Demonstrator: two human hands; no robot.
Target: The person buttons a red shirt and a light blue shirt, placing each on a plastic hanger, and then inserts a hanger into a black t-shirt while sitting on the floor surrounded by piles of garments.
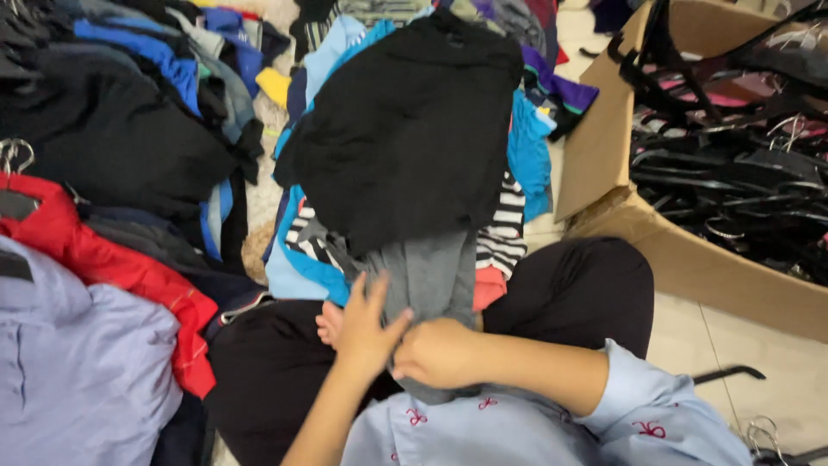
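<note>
Currently your right hand is closed on the grey garment in your lap; your left hand lies flat against it, fingers spread. Black garment sits just above the grey one. Cardboard box of hangers stands right of it on pale tiled floor; red jacket left

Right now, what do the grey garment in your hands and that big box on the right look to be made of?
The grey garment looks like soft knit fabric, matte; it folds limply under both hands. The box looks like brown corrugated cardboard, dull and plain, with stiff flat walls. The hangers inside seem black plastic with metal hooks.
</note>
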